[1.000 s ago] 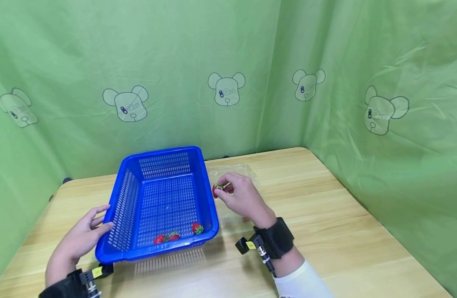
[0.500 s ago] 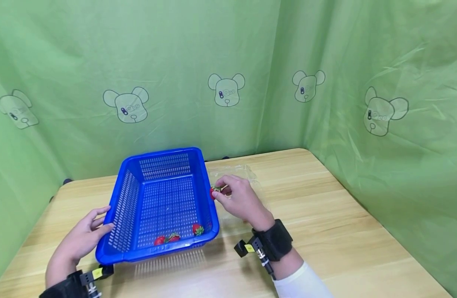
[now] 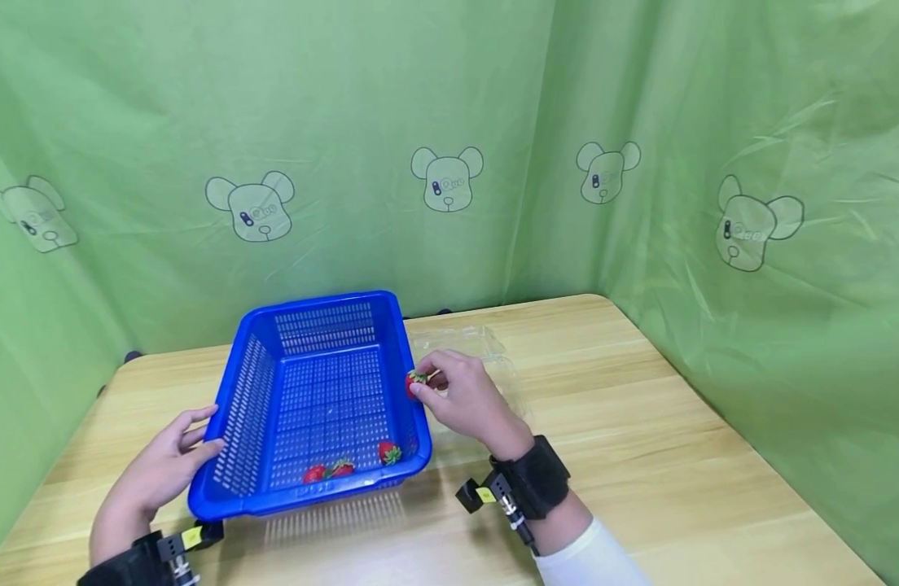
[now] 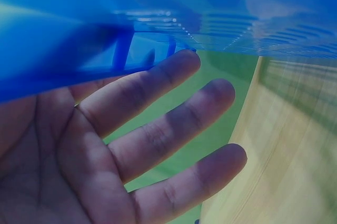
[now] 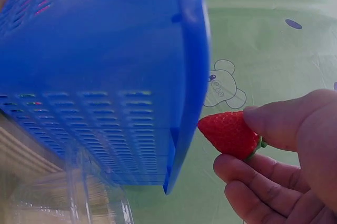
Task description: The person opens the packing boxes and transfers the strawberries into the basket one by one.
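Observation:
A deep blue plastic basket (image 3: 332,298) with slotted walls is at the left of the table. My left hand (image 3: 160,460) holds its left rim, thumb over the edge; in the left wrist view the other fingers (image 4: 174,129) spread out below the rim. Between thumb and fingertips, my right hand (image 3: 467,399) pinches a red strawberry (image 3: 411,386) by its leafy end. Its tip points at the basket's right rim in the right wrist view. Inside, along the near wall, lie two strawberries (image 3: 314,474) side by side and another strawberry (image 3: 389,452) in the near right corner.
A clear plastic container (image 3: 457,340) lies on the wooden table (image 3: 640,439) right of the basket, partly hidden by my right hand. Green curtains (image 3: 523,106) with bear-head prints enclose the table behind and at both sides.
My right hand has carried the strawberry a little left and down, from beside the basket to its right rim. The left hand and basket stay in place.

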Tool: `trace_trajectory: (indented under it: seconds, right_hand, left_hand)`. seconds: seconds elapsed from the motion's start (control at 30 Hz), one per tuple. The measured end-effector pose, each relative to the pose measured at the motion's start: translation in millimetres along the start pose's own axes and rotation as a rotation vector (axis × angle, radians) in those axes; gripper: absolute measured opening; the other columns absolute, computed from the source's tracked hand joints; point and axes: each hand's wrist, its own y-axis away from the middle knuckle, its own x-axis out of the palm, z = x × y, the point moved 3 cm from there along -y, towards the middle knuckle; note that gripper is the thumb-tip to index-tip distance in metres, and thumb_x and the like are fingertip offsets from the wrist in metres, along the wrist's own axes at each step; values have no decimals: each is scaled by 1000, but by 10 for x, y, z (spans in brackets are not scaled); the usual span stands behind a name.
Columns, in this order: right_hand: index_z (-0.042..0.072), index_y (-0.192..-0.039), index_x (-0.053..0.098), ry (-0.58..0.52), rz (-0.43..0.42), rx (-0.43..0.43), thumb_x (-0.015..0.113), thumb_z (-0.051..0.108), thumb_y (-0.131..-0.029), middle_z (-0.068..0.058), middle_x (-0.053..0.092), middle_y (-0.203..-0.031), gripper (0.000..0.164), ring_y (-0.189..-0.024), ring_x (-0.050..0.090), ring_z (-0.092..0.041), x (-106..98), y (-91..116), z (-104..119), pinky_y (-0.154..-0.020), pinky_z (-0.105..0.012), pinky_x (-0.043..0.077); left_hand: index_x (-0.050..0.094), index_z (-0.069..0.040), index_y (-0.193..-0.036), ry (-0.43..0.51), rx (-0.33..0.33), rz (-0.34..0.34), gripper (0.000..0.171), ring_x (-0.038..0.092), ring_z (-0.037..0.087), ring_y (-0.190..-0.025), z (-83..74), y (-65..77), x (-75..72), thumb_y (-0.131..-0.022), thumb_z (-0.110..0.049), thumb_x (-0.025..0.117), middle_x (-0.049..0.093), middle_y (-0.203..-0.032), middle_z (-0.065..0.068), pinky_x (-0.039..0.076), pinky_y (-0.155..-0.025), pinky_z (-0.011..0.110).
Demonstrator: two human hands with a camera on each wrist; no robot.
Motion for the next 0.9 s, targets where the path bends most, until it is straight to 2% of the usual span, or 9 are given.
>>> trace_trajectory:
  seconds: [0.27, 0.53, 0.9]
  right_hand:
    - [8, -91, 64, -25, 4, -26, 70, 12, -85, -6, 68, -90, 9, -74, 67, -14, 36, 9, 31, -68, -35, 62]
    - [9, -92, 64, -4, 19, -38, 71, 14, -86, -4, 68, -90, 10, -76, 66, -13, 57, 28, 60, -69, -32, 61]
    - [10, -91, 64, -12, 27, -82, 71, 14, -86, -3, 67, -89, 9, -76, 64, -10, 91, 35, 90, -69, -29, 60]
  left_hand:
    - [12, 4, -148, -8, -9, -3, 60, 46, 50, -120, -23, 2, -11, -103, -20, 42, 29, -142, 41, 50, -93, 57]
    - [12, 5, -147, 9, -3, -1, 59, 51, 48, -116, -33, 21, 1, -102, -17, 43, 28, -142, 42, 53, -90, 52]
    - [11, 4, -148, 7, -12, -1, 59, 50, 48, -117, -24, 8, -1, -103, -18, 42, 28, -142, 42, 54, -89, 52]
